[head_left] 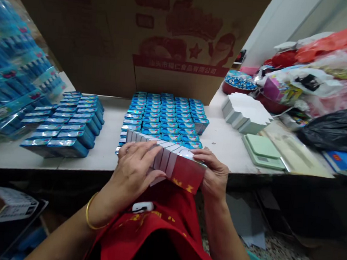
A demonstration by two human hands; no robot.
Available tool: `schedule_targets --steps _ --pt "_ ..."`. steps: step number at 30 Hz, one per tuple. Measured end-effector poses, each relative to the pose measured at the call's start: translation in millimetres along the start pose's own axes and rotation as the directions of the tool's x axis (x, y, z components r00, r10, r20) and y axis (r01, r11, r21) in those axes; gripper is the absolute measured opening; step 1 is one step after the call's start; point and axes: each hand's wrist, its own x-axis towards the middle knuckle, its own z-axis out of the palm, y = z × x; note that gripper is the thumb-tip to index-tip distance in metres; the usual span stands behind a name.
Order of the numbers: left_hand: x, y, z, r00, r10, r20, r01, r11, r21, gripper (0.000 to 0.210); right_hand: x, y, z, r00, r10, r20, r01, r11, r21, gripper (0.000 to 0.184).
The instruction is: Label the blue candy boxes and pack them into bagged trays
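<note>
Between my two hands is a tilted row of slim boxes (166,161), pale and silvery with dark lines between them. Its near right end is a glossy panel that looks red with yellow marks, like my apron. My left hand (135,165) lies along the left part, its fingers over the top and its thumb on the near side. My right hand (214,170) grips the right end, fingers on the top edge. Just behind, several blue packs (165,119) stand packed in rows on the table; the held row hides some of the front ones.
A large cardboard box (108,39) stands behind the packs. More blue packs (67,124) are at left, beside a tall plastic-wrapped pile (9,67). At right are a white stack (246,112), a green scale (262,152), a red bowl (239,85) and bags (341,124).
</note>
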Motion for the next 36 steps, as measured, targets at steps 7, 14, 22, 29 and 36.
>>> schedule_targets --steps 7,14,22,29,36 --pt "-18 23 -12.3 0.972 0.219 -0.082 -0.229 0.964 -0.133 0.027 -22 -72 -20 0.922 -0.272 0.276 0.317 0.939 -0.133 0.023" --pt "-24 -11 -13.4 0.960 0.175 0.221 -0.175 0.984 -0.020 0.021 -5 -31 -12 0.862 -0.049 0.505 0.193 0.953 -0.236 0.026" --pt "-7 -44 0.6 0.923 0.044 0.383 0.039 0.978 -0.205 0.031 10 -26 39 0.726 -0.243 0.643 0.620 0.637 -0.458 0.027" --pt "8 -70 -9.6 0.903 -0.066 0.424 0.245 0.891 -0.383 0.031 23 13 77 0.607 -0.347 0.715 0.751 0.544 -0.374 0.037" --pt "39 -114 -15.5 0.874 -0.129 0.469 0.316 0.883 -0.346 0.034 56 34 111 0.567 -0.438 0.697 0.795 0.511 -0.326 0.035"
